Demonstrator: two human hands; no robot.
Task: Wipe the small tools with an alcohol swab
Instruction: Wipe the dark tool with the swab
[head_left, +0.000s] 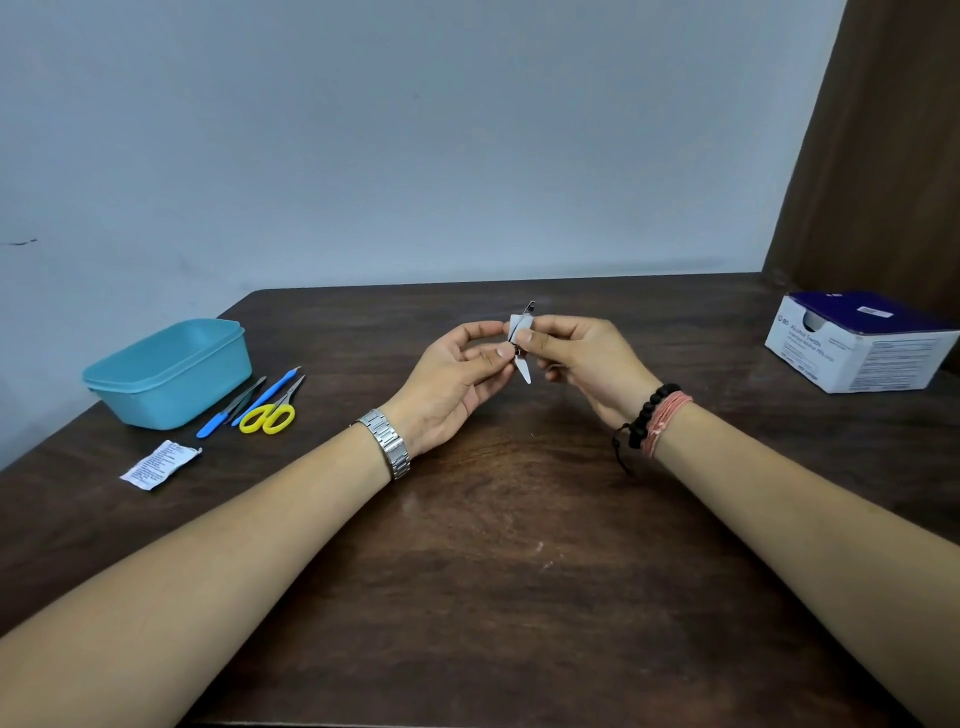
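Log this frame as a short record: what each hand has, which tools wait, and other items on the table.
left hand: pinches a small metal tool
right hand: pinches a white swab folded around that tool
waiting tools: yellow-handled scissors, blue-handled tool, tweezers, lying beside the teal container
wrapper: torn white packet, front left of the table
supply: alcohol swab box, far right

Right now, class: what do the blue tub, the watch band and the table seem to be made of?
Blue tub: likely plastic, going by its even matte colour and moulded rim. Watch band on the left wrist: probably polished metal, as its silvery links glint. Table: wood or wood-look laminate, with dark brown grain and a worn sheen.
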